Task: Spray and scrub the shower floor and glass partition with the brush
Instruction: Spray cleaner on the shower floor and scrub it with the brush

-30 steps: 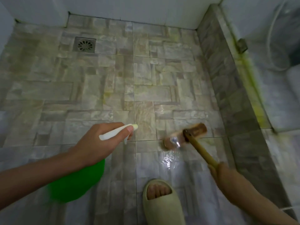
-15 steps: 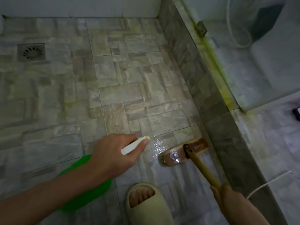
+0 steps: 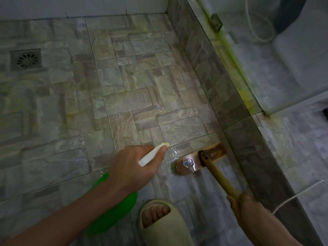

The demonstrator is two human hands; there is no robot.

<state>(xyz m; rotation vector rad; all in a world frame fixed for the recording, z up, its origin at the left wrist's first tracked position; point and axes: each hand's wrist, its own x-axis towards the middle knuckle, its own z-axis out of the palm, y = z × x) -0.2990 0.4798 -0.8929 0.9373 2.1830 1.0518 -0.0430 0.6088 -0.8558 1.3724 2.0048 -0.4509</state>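
My left hand [image 3: 131,167] grips a green spray bottle [image 3: 113,212] by its white trigger head [image 3: 152,154], the nozzle pointing at a wet, glistening patch of the tiled shower floor [image 3: 124,96]. Just right of that patch lies the wooden brush head [image 3: 200,159], flat on the floor against the low tiled curb [image 3: 221,86]. My right hand [image 3: 243,203] holds the brush's wooden handle [image 3: 218,176] at its lower end. The glass partition [image 3: 276,71] rises from the curb at the right, with a yellow-green stain along its bottom edge.
A square floor drain [image 3: 26,59] sits at the far left. My foot in a beige slipper [image 3: 163,222] stands on the floor near the bottom middle. A white hose [image 3: 298,194] runs over the floor outside the curb. White wall tiles [image 3: 79,6] close the back.
The view swung right toward the curb and glass. The brush head slid right up against the curb, and my left hand followed with the sprayer; a wet patch now shows beside the brush.
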